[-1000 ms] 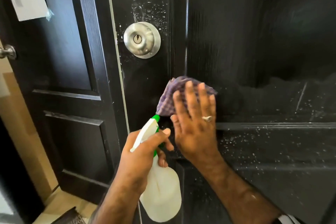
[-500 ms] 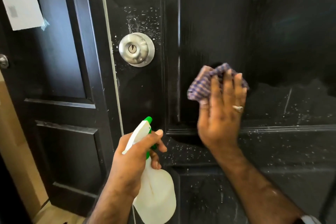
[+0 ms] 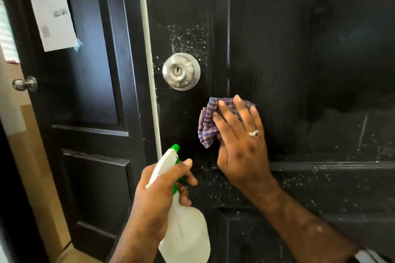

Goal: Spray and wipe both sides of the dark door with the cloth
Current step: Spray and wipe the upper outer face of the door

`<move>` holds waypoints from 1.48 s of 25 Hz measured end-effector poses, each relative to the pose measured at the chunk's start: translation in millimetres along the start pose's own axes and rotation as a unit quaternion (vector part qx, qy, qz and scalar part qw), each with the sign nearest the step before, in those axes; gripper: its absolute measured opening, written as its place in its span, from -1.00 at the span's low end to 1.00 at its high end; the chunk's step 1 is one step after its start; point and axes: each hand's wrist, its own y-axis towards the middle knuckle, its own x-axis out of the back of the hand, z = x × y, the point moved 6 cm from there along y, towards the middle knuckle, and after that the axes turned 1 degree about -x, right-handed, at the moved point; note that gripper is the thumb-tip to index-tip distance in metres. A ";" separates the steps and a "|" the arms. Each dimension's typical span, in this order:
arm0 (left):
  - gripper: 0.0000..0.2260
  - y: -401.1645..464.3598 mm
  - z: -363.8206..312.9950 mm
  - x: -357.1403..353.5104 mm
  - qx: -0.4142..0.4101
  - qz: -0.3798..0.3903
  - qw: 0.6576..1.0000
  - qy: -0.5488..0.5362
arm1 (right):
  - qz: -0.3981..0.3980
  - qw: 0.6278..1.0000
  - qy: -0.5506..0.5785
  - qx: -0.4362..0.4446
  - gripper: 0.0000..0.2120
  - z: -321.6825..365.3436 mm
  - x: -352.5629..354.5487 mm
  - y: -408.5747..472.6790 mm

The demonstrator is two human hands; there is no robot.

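Cloth [image 3: 208, 126] was bunched under my right hand [image 3: 241, 143], fingers straight and spread, pressing it flat against the dark door [image 3: 277, 49] at about four o'clock from the knob [image 3: 181, 71]. It looked soft and light, a checked rag that crumples freely — I judged it best handled under the flat of the palm, with the loose folds tucked in so they would not drag. My left hand [image 3: 158, 196] was curled round the neck of the spray bottle [image 3: 183, 232], thumb lying over the top of the head, nozzle aimed toward the door. The bottle seemed thin plastic and not heavy, probably slick if wet, so the neck was the sound place to grip it.

Droplets [image 3: 188, 38] clung to the door at twelve o'clock from the knob, and more speckled the rail [image 3: 320, 181] at five o'clock from my right hand. The knob stood out from the surface — I would have to wipe around it. At nine o'clock a second dark door [image 3: 85, 70] stood with its own small knob [image 3: 24, 83] and a taped paper notice [image 3: 51, 6]; it could crowd my left elbow.
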 end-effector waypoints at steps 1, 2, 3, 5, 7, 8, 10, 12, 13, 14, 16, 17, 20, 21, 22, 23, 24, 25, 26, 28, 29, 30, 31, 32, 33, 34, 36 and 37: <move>-0.62 0.2 -1.6 1.8 0.002 -0.003 1.000 -0.006 | 0.003 1.000 -0.011 -0.012 -0.49 7.5 -6.2 -7.4; -0.61 0.5 -3.7 5.2 0.005 -0.008 1.000 -0.010 | 0.004 1.000 -0.024 -0.011 -0.45 13.7 -10.8 -12.5; -0.59 0.9 -4.5 9.3 0.011 -0.017 1.000 -0.011 | 0.002 1.000 -0.030 -0.005 -0.44 15.3 -13.3 -14.5; -0.54 3.9 -7.2 20.9 0.010 -0.038 0.999 -0.012 | -0.008 1.000 -0.024 0.014 -0.45 16.4 -15.5 -3.9; -0.50 7.1 -10.9 29.5 0.000 -0.042 0.999 -0.024 | -0.009 0.999 -0.009 0.040 -0.43 27.7 -18.7 7.2; -0.49 8.6 -12.7 33.6 -0.010 -0.048 0.998 -0.032 | -0.002 0.998 -0.003 0.061 -0.41 39.0 -22.7 10.4; -0.58 11.6 -16.7 33.7 -0.018 -0.047 0.998 -0.041 | 0.026 0.994 0.009 0.109 -0.39 61.6 -30.1 12.4; -0.88 10.6 -19.6 27.0 -0.019 -0.038 0.998 -0.038 | 0.081 0.980 0.012 0.181 -0.39 64.4 -30.9 6.1; -0.93 9.5 -20.3 21.8 -0.018 -0.025 0.999 -0.037 | 0.112 0.969 0.001 0.219 -0.40 54.4 -26.6 0.3; -0.89 7.5 -21.0 17.1 -0.017 -0.016 0.999 -0.033 | 0.133 0.959 -0.013 0.249 -0.41 39.2 -18.4 -6.7; -0.93 6.1 -18.7 12.0 -0.012 0.007 0.999 -0.032 | 0.120 0.955 -0.053 0.265 -0.43 -0.5 6.7 -16.7; -0.86 6.9 -15.7 12.7 -0.007 0.007 0.999 -0.033 | 0.095 0.961 -0.085 0.245 -0.44 -25.2 21.2 -13.3; -0.83 5.2 -12.7 7.0 -0.004 0.019 1.000 -0.020 | -0.006 0.992 -0.115 0.040 -0.47 -80.9 53.4 19.9; -0.84 4.8 -11.9 3.9 -0.009 0.028 0.999 -0.020 | -0.041 0.993 -0.101 -0.032 -0.48 -78.0 53.0 28.6; -0.83 3.0 -11.8 0.7 -0.008 0.031 0.999 -0.020 | -0.053 0.993 -0.087 -0.067 -0.48 -63.1 46.1 30.1; -0.81 1.9 -10.5 -1.9 -0.010 0.032 0.999 -0.025 | -0.040 0.995 -0.077 -0.058 -0.46 -42.7 33.2 23.4; -0.80 -0.2 -9.2 -3.8 -0.006 0.030 0.999 -0.030 | -0.002 0.997 -0.073 -0.010 -0.43 -19.8 17.0 7.2; -0.78 -1.6 -5.4 -5.5 0.001 0.033 0.999 -0.035 | 0.050 0.994 -0.081 0.059 -0.41 -1.0 3.5 -16.3; -0.74 -5.0 -4.0 -8.4 0.013 0.040 0.999 -0.031 | 0.097 0.983 -0.097 0.122 -0.40 4.0 -0.7 -38.5; -0.61 -11.5 3.6 -14.3 0.039 0.075 0.996 -0.016 | 0.114 0.970 -0.114 0.182 -0.40 -26.3 20.2 -56.8; -0.60 -14.4 9.3 -17.4 0.050 0.098 0.994 -0.007 | 0.092 0.976 -0.121 0.158 -0.39 -52.8 35.8 -57.6; -0.61 -18.2 14.9 -20.1 0.065 0.118 0.991 0.007 | 0.061 0.986 -0.130 0.091 -0.41 -85.6 52.1 -55.5; -0.61 -21.1 21.4 -22.7 0.082 0.135 0.987 0.016 | 0.012 0.990 -0.139 0.000 -0.45 -121.9 69.8 -52.0; -0.61 -23.4 26.3 -25.3 0.095 0.145 0.985 0.024 | -0.041 0.983 -0.141 -0.107 -0.48 -152.7 85.8 -51.7; -0.60 -24.8 29.0 -28.9 0.100 0.152 0.983 0.022 | -0.097 0.965 -0.133 -0.206 -0.49 -169.1 93.4 -54.0; -0.59 -25.7 28.2 -31.8 0.100 0.152 0.983 0.016 | -0.144 0.941 -0.117 -0.283 -0.49 -166.5 90.7 -55.8; -0.56 -24.2 23.8 -37.3 0.098 0.143 0.985 -0.010 | -0.170 0.936 -0.082 -0.297 -0.44 -122.9 62.8 -56.3; -0.53 -22.1 20.3 -38.7 0.091 0.137 0.986 -0.018 | -0.112 0.968 -0.064 -0.217 -0.41 -86.8 42.5 -57.8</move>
